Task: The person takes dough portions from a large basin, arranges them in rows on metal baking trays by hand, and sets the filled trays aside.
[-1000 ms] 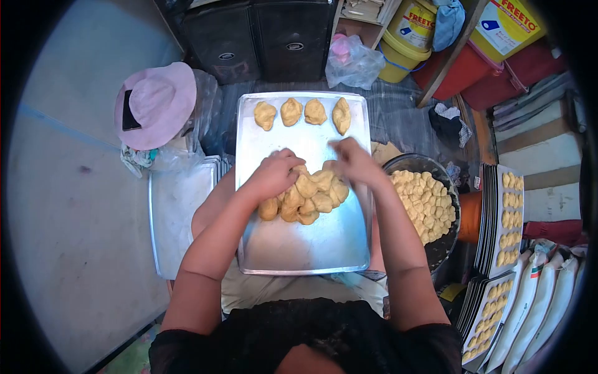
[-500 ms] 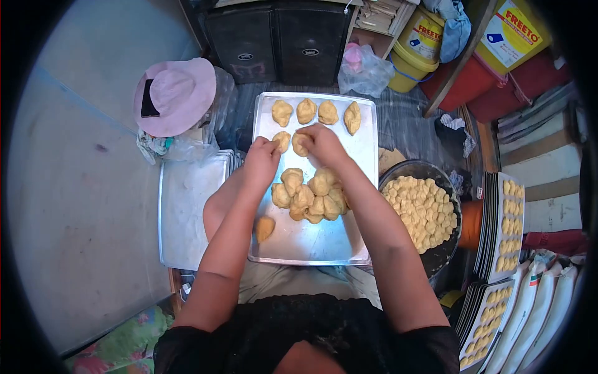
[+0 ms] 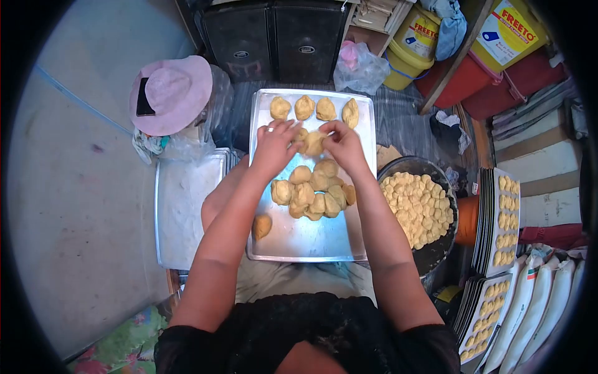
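A metal tray (image 3: 299, 244) lies in front of me, with several dough pieces (image 3: 304, 107) in a row along its far edge. Below that row my left hand (image 3: 275, 147) is over the tray with its fingers spread, beside a dough piece (image 3: 301, 134). Close to its right, my right hand (image 3: 342, 144) has thumb and fingers closed on the edge of another dough piece (image 3: 313, 144). Nearer to me sits a heap of dough pieces (image 3: 302, 194), and a single piece (image 3: 262, 226) lies at the tray's left side.
Right of the tray is a dark basin (image 3: 445, 246) full of small dough pieces. Stacked trays (image 3: 190, 212) stand at the left, below a pink hat (image 3: 170, 95). Racked trays of dough (image 3: 492, 311) are at the far right. Black speakers (image 3: 305, 47) and yellow buckets (image 3: 411, 47) stand beyond.
My left hand has gone from pinching a dough piece to spread fingers. My right hand has shifted right with a piece. The heap has loosened, and the view has moved slightly.
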The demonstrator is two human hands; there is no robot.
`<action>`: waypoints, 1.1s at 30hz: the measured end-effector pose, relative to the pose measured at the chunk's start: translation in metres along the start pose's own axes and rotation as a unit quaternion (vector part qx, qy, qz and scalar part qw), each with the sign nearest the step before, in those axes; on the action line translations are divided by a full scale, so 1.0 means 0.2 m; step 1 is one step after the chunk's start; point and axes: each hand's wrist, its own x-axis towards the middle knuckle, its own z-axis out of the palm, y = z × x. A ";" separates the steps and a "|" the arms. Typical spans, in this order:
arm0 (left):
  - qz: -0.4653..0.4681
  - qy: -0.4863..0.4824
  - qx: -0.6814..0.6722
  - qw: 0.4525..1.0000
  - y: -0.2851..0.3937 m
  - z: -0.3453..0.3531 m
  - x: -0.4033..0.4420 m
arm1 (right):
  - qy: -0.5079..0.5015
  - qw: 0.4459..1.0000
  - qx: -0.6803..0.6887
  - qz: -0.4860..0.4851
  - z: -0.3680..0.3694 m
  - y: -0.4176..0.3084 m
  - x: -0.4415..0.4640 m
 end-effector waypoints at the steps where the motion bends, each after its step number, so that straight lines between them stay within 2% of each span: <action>1: -0.003 -0.034 0.008 0.999 0.00 0.02 0.00 | 0.040 0.998 -0.039 -0.020 -0.02 0.02 0.03; 2: -0.004 -0.067 0.015 0.998 -0.01 0.03 0.01 | 0.016 0.984 -0.176 -0.020 -0.06 0.04 0.05; 4: -0.027 -0.123 0.039 0.991 0.03 0.02 0.05 | 0.039 0.968 -0.225 -0.108 -0.05 0.15 0.07; 5: -0.018 -0.097 0.027 0.995 0.04 0.03 0.06 | 0.053 0.955 -0.249 -0.155 -0.06 0.20 0.09; 7: -0.005 -0.045 0.002 0.999 0.04 0.07 0.07 | 0.066 0.967 -0.219 -0.116 -0.06 0.14 0.06; 9: 0.030 -0.040 -0.029 0.998 0.04 0.10 0.09 | 0.079 0.972 -0.206 -0.086 -0.08 0.19 0.07; 10: 0.046 -0.042 -0.046 0.997 0.05 0.12 0.09 | 0.068 0.974 -0.206 -0.071 -0.09 0.21 0.06; 15: 0.010 -0.091 -0.007 0.996 0.10 0.17 0.14 | 0.046 0.984 -0.172 0.013 -0.13 0.11 -0.06; 17: -0.009 -0.089 -0.009 0.996 0.13 0.16 0.16 | -0.071 0.974 -0.207 -0.054 -0.12 0.17 -0.20; 18: -0.017 -0.086 -0.020 0.996 0.17 0.14 0.16 | -0.092 0.973 -0.201 -0.071 -0.14 0.13 -0.22; 19: -0.024 -0.080 -0.029 0.996 0.19 0.13 0.17 | -0.053 0.986 -0.154 -0.031 -0.16 0.14 -0.22; 21: 0.020 -0.083 -0.002 0.996 0.20 0.14 0.16 | 0.027 0.997 -0.057 0.049 -0.22 0.13 -0.21; 22: 0.041 -0.086 0.011 0.995 0.21 0.14 0.15 | 0.095 0.994 -0.046 0.019 -0.24 0.11 -0.20; 23: 0.024 -0.098 0.003 0.995 0.21 0.14 0.15 | 0.140 0.988 -0.062 -0.006 -0.26 0.09 -0.18; 25: -0.009 -0.120 -0.014 0.993 0.25 0.12 0.16 | 0.191 0.965 -0.171 -0.048 -0.25 0.07 -0.16; 28: 0.015 -0.091 -0.021 0.996 0.22 0.16 0.14 | 0.141 0.938 -0.316 -0.033 -0.24 0.15 -0.14; 31: 0.016 -0.129 0.060 0.990 0.25 0.16 0.15 | 0.202 0.876 -0.400 -0.179 -0.24 0.14 -0.15; 33: 0.048 -0.062 0.085 0.993 0.28 0.18 0.15 | 0.190 0.921 -0.320 -0.115 -0.22 0.15 -0.12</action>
